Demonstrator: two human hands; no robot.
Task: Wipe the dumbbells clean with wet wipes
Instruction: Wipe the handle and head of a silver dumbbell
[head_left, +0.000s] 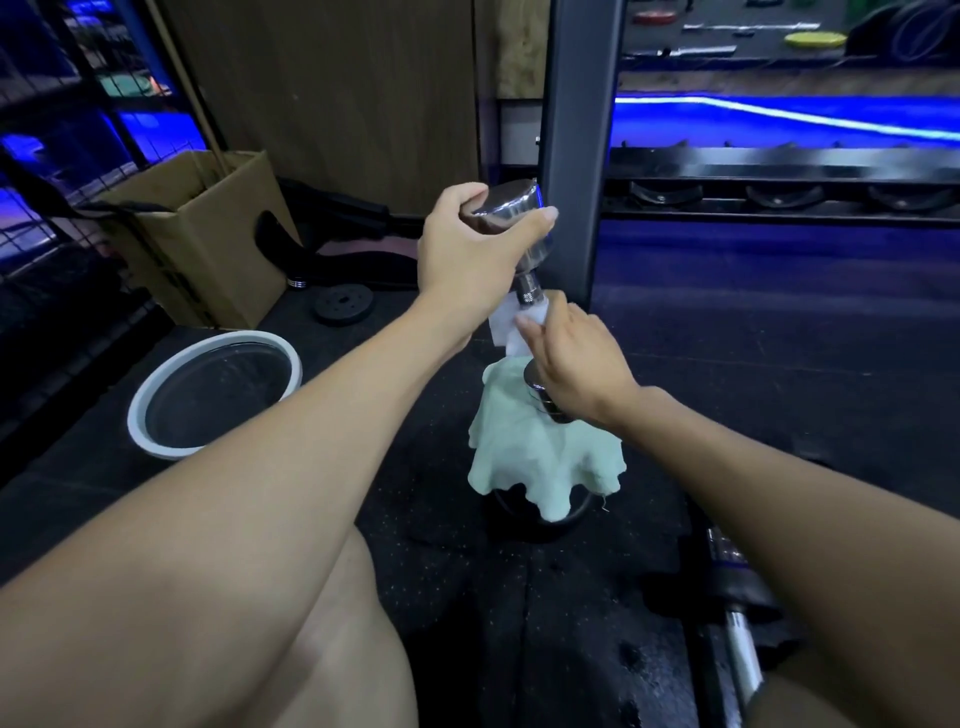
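A chrome dumbbell (524, 244) stands almost upright in front of me. My left hand (467, 249) grips its upper head from the left. A white wet wipe (511, 330) is wrapped round the handle, and my right hand (576, 358) holds it there, fingers curled round the handle. The dumbbell's lower head (545, 402) rests on a pale green cloth (540, 457), which drapes over a dark round object on the floor.
A white-rimmed basin (156, 395) sits on the dark rubber floor at the left. Behind it stand a cardboard box (208, 244) and a small black weight plate (343, 304). A dark steel post (582, 130) rises just behind the dumbbell. Another chrome dumbbell (737, 618) lies at the lower right.
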